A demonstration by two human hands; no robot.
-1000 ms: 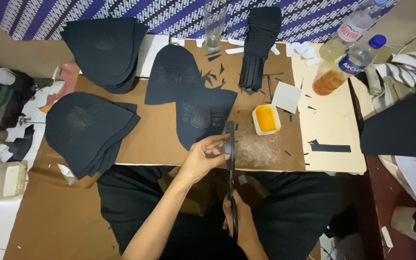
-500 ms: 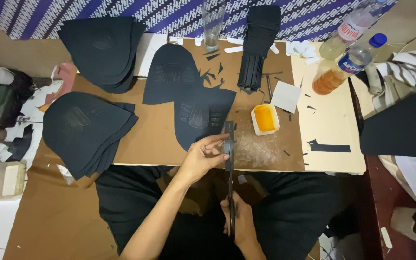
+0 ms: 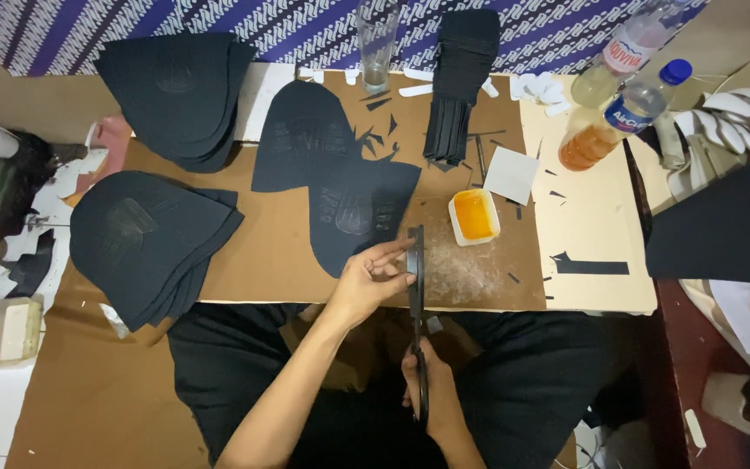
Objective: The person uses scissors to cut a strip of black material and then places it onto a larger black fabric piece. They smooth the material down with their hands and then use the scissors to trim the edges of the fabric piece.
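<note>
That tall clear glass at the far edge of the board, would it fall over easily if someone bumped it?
Probably yes. The tall glass is narrow for its height, so a sideways knock near its rim would likely tip it. It looks nearly empty, so little weight steadies it. Being smooth and clear, it may be slippery, and could break or roll across the brown board.

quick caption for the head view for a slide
Left hand holds a narrow black strip while right hand works scissors along it.

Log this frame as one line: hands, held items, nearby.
left hand: pinching black strip | right hand: gripping scissors | nearby: orange glue tub, black cutouts
</note>
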